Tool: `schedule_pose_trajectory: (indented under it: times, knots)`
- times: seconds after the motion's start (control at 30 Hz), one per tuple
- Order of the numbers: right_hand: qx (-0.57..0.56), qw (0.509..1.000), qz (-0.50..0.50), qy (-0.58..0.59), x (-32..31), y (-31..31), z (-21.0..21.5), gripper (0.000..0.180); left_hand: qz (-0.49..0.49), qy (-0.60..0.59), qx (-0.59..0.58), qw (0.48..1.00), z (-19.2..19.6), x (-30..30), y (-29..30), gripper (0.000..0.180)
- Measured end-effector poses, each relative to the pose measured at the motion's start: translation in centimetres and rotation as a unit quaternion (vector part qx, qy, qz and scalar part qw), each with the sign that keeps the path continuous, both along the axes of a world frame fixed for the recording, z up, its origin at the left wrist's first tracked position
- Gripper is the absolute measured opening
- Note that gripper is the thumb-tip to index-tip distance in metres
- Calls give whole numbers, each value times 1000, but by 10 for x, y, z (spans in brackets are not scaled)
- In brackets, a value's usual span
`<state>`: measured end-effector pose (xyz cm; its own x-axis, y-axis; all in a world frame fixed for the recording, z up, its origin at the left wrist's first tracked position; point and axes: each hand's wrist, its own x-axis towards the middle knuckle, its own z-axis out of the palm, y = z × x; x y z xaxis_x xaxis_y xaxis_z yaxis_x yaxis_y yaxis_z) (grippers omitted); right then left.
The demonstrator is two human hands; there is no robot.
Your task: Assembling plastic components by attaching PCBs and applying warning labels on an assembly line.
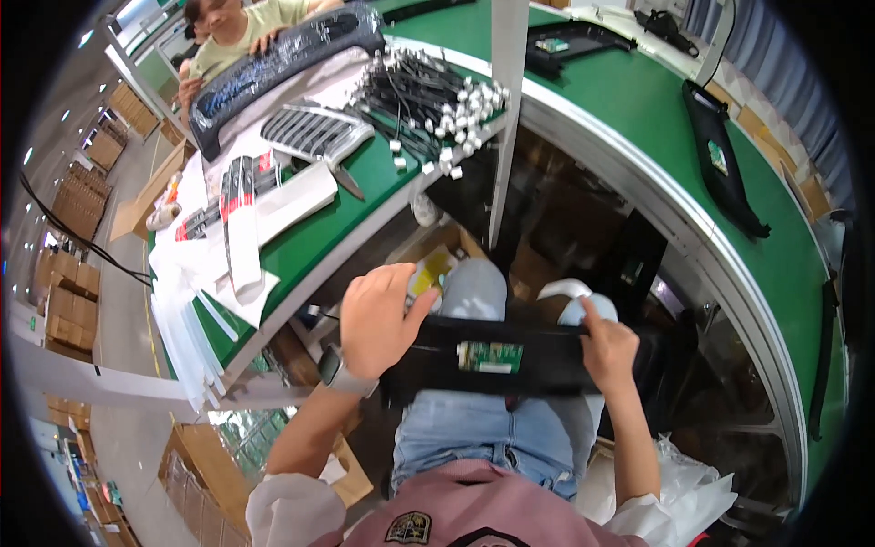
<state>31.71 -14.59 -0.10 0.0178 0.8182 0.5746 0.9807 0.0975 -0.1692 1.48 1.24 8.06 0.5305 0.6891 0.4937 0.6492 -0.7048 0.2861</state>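
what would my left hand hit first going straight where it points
Your left hand points toward the green table's near edge, probably meeting that first, though it might pass underneath; depth is unclear.

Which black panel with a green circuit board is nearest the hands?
The black panel lying across the jeans; those on the curved green tabletop are farther away.

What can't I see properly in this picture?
All in the head view:
- Black panel: parts hidden by the left hand and right hand.
- Green circuit board: details too small.
- Green work surface, right: cut off by the dark rim.
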Motion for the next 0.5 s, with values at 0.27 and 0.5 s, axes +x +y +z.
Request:
schedule_pose_trajectory:
  times: [0.27,0.5]
  knots:
    - [-36,978,6,207,-15,-32,50,49,-105,-161,-308,932,-54,-7,-29,19]
    - [-94,817,94,560,-68,-25,83,20,-195,-162,-257,933,-46,-15,-43,21]
